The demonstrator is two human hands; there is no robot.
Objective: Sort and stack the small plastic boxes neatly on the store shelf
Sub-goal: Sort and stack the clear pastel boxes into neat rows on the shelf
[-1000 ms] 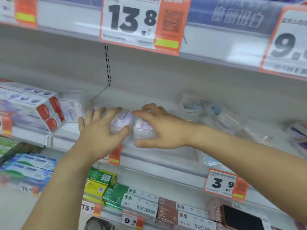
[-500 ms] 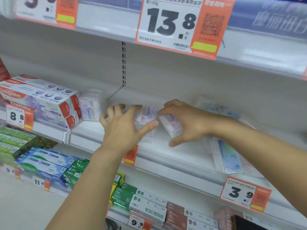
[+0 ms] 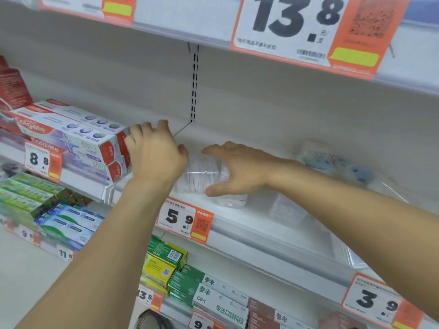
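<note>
We press the clear boxes together mid-frame, left hand and right hand flat-fingered; square edges first.

Your small plastic boxes look clear and glossy; left of them, toothpaste cartons are shiny printed card; the shelf is smooth, matt white.

I stood at a white store shelf whose front rail carried a 5.9 price tag. On it, at the left, lay stacked toothpaste cartons. In the middle sat a cluster of small clear plastic boxes, with another clear box just beside them. Further right lay blurred clear packets near the back wall.
</note>
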